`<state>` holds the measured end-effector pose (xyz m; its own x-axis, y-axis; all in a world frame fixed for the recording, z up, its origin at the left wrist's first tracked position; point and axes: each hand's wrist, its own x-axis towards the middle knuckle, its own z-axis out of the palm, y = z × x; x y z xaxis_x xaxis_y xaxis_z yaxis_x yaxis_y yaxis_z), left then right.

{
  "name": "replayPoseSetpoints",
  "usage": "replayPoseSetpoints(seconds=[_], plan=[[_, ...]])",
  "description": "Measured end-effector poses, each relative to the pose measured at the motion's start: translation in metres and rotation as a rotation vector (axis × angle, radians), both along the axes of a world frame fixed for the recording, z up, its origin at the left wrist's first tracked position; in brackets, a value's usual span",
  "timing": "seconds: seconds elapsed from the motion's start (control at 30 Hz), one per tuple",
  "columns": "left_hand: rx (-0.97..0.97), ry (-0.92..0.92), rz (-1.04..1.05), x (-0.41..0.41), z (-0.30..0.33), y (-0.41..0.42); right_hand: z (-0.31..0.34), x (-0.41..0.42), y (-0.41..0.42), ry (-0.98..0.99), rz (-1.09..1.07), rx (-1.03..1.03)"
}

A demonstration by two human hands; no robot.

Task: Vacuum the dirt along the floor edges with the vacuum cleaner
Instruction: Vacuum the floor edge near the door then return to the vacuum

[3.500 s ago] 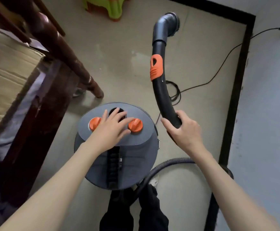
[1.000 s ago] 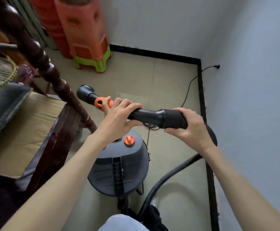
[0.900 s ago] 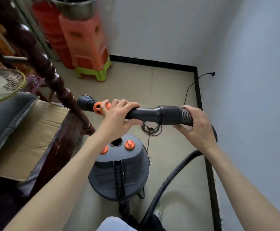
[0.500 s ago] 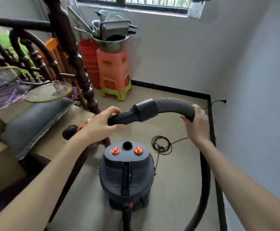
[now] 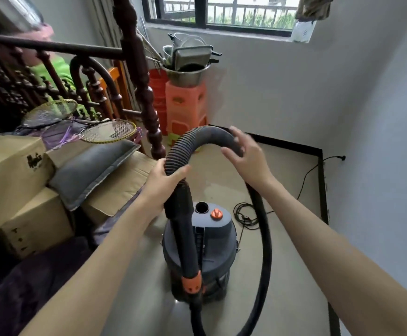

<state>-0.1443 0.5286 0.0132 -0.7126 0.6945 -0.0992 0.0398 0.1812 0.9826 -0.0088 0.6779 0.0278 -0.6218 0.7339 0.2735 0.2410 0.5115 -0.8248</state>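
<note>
The ribbed hose [image 5: 185, 146] of the vacuum cleaner [image 5: 207, 248] is gripped by the left hand [image 5: 163, 183], whose fingers and thumb are curled round it just where the ribbed part meets the rigid black handle tube [image 5: 183, 236]. From that grip the tube hangs down in front of the canister, and an orange collar [image 5: 192, 283] is seen near its lower end. Above the left hand the hose is bent into an arch. The right hand [image 5: 246, 154] is held at the far side of the arch with its fingers spread and nearly straight; they lie against or just beside the hose, and firm contact cannot be told because of blur. From there the hose is carried down in a long loop on the right and out of view at the bottom edge.

The grey canister is stood upright on the beige floor [image 5: 292, 275], between the stacked cardboard boxes [image 5: 11, 166] on the left and the white wall [image 5: 379, 166] on the right. An open round port [image 5: 201, 207] and an orange knob [image 5: 216, 213] are seen on its top. A coiled black power cord [image 5: 246, 214] is laid on the floor just beyond the canister and is run to a plug in the right wall. The floor edge is marked by a black skirting strip [image 5: 322, 190]. A grey cushion [image 5: 88, 170] and badminton rackets [image 5: 110, 130] are rested on the boxes beside a dark turned wooden post [image 5: 144, 93]. Stacked orange stools [image 5: 185, 107] topped with metal pans [image 5: 188, 66] are placed in the far corner under the window [image 5: 222, 13].
</note>
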Motion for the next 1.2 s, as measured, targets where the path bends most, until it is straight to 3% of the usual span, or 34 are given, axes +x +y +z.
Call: replayPoseSetpoints(seconds=[0.13,0.23,0.33,0.53,0.73,0.97,1.1,1.2], plan=[[0.028,-0.144,0.165,-0.009,-0.039,-0.016,-0.051,0.012,-0.043,-0.421,0.340,-0.501],[0.050,-0.202,0.232,-0.010,-0.072,-0.026,-0.089,0.015,-0.076,-0.619,0.510,-0.636],[0.080,-0.304,0.277,-0.014,-0.098,-0.035,-0.127,0.015,-0.105,-0.737,0.539,-0.530],[0.182,-0.606,0.277,-0.037,-0.117,-0.048,-0.156,0.013,-0.115,-0.646,0.462,-0.330],[-0.176,-0.691,0.024,-0.071,-0.155,-0.061,-0.169,0.018,-0.078,-0.867,0.430,0.052],[-0.399,-0.730,0.102,-0.057,-0.237,-0.075,-0.244,0.051,-0.085,-1.015,0.439,0.098],[-0.427,-0.914,0.172,-0.025,-0.290,-0.103,-0.303,0.066,-0.087,-1.094,0.414,0.184],[-0.367,-0.915,0.064,0.000,-0.318,-0.101,-0.346,0.086,-0.088,-1.181,0.372,0.170]])
